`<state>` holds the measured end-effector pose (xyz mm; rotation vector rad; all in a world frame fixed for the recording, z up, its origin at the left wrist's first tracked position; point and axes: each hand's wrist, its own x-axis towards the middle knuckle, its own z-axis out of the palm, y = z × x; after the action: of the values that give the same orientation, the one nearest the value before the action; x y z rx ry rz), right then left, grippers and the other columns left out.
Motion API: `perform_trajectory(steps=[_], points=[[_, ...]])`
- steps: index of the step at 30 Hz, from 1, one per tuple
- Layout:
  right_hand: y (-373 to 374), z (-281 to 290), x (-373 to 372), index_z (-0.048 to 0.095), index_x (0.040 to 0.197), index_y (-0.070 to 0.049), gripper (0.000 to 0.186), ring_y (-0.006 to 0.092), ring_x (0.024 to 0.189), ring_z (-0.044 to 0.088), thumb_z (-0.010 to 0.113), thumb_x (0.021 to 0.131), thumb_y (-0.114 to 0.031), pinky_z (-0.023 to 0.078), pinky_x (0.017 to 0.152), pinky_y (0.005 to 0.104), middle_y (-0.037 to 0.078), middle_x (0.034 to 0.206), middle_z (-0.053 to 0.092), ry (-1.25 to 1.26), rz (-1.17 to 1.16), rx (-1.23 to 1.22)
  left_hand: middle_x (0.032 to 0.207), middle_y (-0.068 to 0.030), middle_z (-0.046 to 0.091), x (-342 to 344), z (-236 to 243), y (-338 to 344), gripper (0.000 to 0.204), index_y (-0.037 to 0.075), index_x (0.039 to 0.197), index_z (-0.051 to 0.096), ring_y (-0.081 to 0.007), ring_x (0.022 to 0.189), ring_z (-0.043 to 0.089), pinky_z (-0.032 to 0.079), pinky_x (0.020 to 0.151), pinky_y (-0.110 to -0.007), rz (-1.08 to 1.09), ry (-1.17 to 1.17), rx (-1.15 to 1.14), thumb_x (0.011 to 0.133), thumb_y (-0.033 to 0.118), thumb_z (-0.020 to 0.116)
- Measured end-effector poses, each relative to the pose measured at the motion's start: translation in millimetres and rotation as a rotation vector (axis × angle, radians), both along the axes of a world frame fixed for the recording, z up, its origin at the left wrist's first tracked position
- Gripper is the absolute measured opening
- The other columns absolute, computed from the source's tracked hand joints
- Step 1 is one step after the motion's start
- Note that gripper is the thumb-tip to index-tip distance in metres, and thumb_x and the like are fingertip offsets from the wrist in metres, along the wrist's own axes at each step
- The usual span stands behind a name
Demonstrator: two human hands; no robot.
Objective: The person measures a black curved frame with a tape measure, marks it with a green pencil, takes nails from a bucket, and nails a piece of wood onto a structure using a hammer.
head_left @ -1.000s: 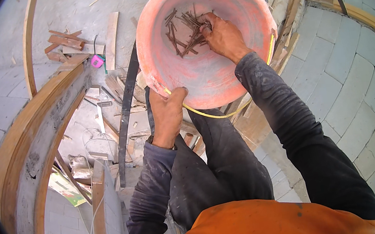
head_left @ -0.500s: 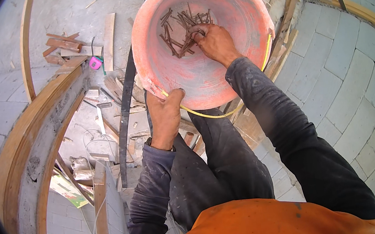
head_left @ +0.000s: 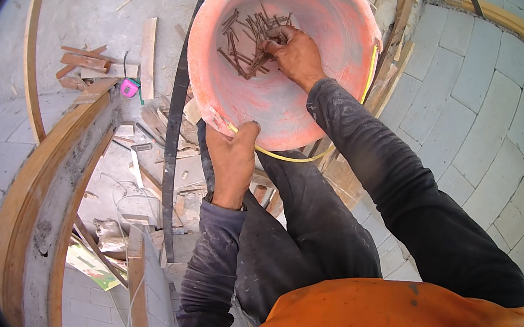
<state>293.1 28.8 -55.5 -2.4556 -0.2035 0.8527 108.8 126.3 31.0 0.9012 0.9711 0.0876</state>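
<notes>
A worn pink-red bucket (head_left: 281, 109) with a yellow cord handle (head_left: 291, 158) is held up over my legs. My left hand (head_left: 234, 160) grips its near-left rim, thumb over the edge beside the cord. Inside, several rusty nails (head_left: 236, 55) lie jumbled on the bottom. My right hand (head_left: 293, 58) reaches down into the bucket, fingertips curled and pinched on some of the nails; exactly how many is hidden by the fingers.
Wooden frames with concrete (head_left: 58, 156) curve along the left. Scrap boards (head_left: 89, 64), a pink tape measure (head_left: 129, 87) and debris lie on the floor. A dark strip (head_left: 174, 141) runs past the bucket. Grey blocks (head_left: 480, 130) and timber (head_left: 397, 42) are at the right.
The bucket and my right hand have shifted slightly left; the hand's fingers have moved among the nails. My left hand keeps its grip on the rim.
</notes>
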Motion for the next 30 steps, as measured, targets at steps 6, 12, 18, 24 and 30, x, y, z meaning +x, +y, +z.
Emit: perform_trajectory(steps=[6, 12, 18, 24, 30], points=[[13, -17, 1, 0.076, 0.104, -0.005, 0.027, 0.0324, 0.088, 0.072, 0.07, 0.088, -0.026, 0.055, 0.082, 0.042, 0.017, 0.091, 0.075, 0.296, -0.108, 0.167, 0.104, -0.0044, 0.063, 2, -4, -3, 0.038, -0.003, 0.119, 0.058, -0.013, 0.092, 0.059, 0.048, 0.083, -0.029, -0.017, 0.024, 0.007, 0.082, -0.005, 0.06], [-1, -11, 25, 0.077, 0.107, -0.003, 0.027, 0.0352, 0.096, 0.071, 0.065, 0.089, -0.021, 0.054, 0.089, 0.0425, 0.021, 0.103, 0.074, 0.315, 0.149, 0.182, 0.116, -0.0081, 0.062, -2, -4, 5, 0.049, -0.002, 0.13, 0.051, -0.0185, 0.104, 0.061, 0.049, 0.094, -0.034, -0.064, 0.032, -0.026, 0.082, -0.003, 0.061], [-5, 4, 25, 0.074, 0.12, -0.011, 0.034, 0.0371, 0.105, 0.069, 0.059, 0.091, -0.023, 0.052, 0.095, 0.0444, 0.022, 0.11, 0.073, 0.227, 0.774, -0.373, 0.107, -0.0062, 0.063, 4, -2, 6, 0.039, -0.003, 0.121, 0.056, -0.0153, 0.095, 0.059, 0.049, 0.086, -0.031, -0.021, 0.012, 0.0, 0.082, -0.003, 0.061], [-6, 10, 29, 0.073, 0.124, -0.017, 0.034, 0.0326, 0.105, 0.068, 0.06, 0.093, -0.021, 0.052, 0.096, 0.0405, 0.018, 0.112, 0.073, 0.206, 0.428, -0.002, 0.102, -0.0053, 0.065, 7, 2, 9, 0.032, -0.004, 0.114, 0.059, -0.0137, 0.09, 0.06, 0.049, 0.082, -0.03, -0.036, 0.011, 0.034, 0.083, -0.002, 0.061], [5, 7, 17, 0.072, 0.125, -0.018, 0.036, 0.0365, 0.1, 0.069, 0.059, 0.091, -0.022, 0.053, 0.094, 0.0431, 0.019, 0.11, 0.073, 0.181, 0.639, 0.045, 0.105, -0.0051, 0.064, 11, 2, 2, 0.035, -0.003, 0.117, 0.059, -0.0139, 0.092, 0.06, 0.049, 0.083, -0.03, 0.001, 0.014, -0.004, 0.082, -0.002, 0.062]])
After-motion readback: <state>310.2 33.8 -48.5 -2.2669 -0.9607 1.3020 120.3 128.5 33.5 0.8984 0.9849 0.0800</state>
